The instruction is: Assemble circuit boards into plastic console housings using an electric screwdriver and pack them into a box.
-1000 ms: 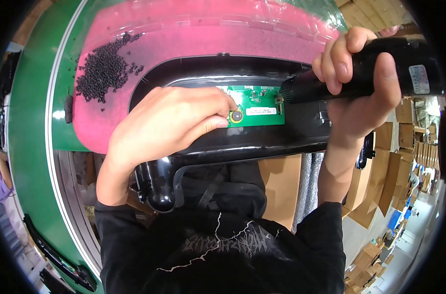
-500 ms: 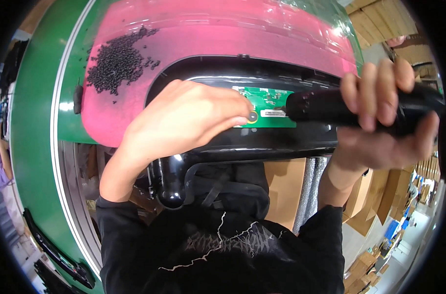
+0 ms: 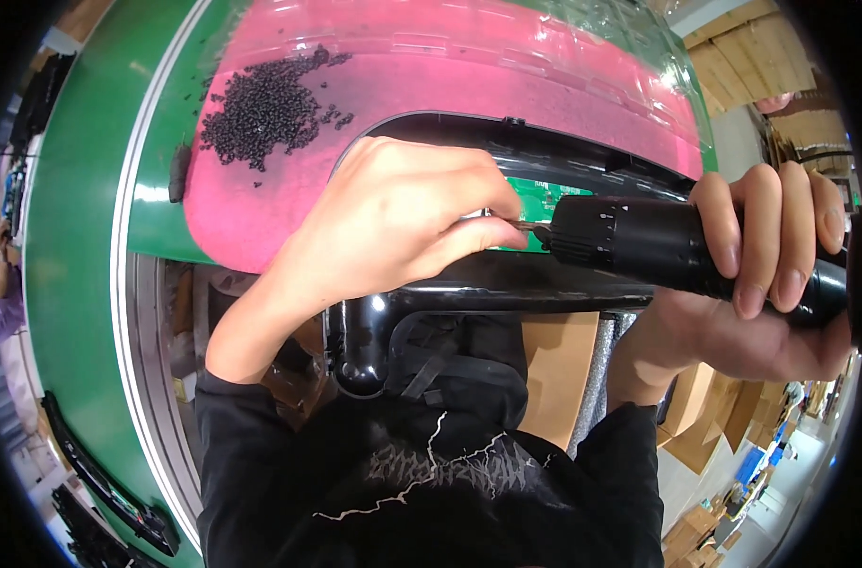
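My right hand [image 3: 767, 265] is wrapped round a black electric screwdriver [image 3: 630, 237], held level with its bit toward the left. My left hand [image 3: 422, 218] is closed, thumb and forefinger pinched at the end of the screwdriver bit [image 3: 528, 226]. Whatever lies between those fingertips is mostly hidden. Small dark pieces [image 3: 543, 237] cling near the base of the bit. Under both hands lies a long glossy black plastic housing [image 3: 507, 293], with a green circuit board [image 3: 537, 196] set inside it. My left hand covers much of the board.
A heap of small black screws [image 3: 261, 114] lies on a pink mat [image 3: 431, 80] at the back left. Clear plastic sheeting [image 3: 582, 38] covers the mat's far part. Beneath is a green table [image 3: 90, 227]. Cardboard boxes [image 3: 554, 379] stand below and to the right.
The screwdriver has come down and toward me, turned so its bit meets my left fingertips. My left hand has lifted off the board to the bit. The view has shifted slightly.
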The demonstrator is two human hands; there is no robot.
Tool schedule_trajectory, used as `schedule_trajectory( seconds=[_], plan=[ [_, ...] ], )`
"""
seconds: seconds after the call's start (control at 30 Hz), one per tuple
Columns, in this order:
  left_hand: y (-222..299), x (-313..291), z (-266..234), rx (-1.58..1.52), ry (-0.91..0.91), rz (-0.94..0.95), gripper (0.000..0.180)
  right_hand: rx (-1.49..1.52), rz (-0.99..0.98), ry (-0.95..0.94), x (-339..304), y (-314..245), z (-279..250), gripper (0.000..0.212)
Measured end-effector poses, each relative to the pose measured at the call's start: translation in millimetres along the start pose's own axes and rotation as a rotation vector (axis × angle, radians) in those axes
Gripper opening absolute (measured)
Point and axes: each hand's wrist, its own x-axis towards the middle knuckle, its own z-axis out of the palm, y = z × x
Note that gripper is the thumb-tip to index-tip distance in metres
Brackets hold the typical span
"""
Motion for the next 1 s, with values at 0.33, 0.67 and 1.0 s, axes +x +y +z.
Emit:
schedule_trajectory(
  seconds=[0.33,0.67,1.0],
  plan=[
    [0,3,-1,0.045,0.131,0.05,0.025,-0.115,-0.053,0.046,-2,19,1,0.04],
    [-4,3,2,0.053,0.249,-0.109,0.008,-0.083,0.037,0.06,-1,12,-10,0.044],
    [1,2,3,0.131,0.051,-0.337,0.025,-0.393,0.069,0.085,-4,41,-22,0.044]
  ],
)
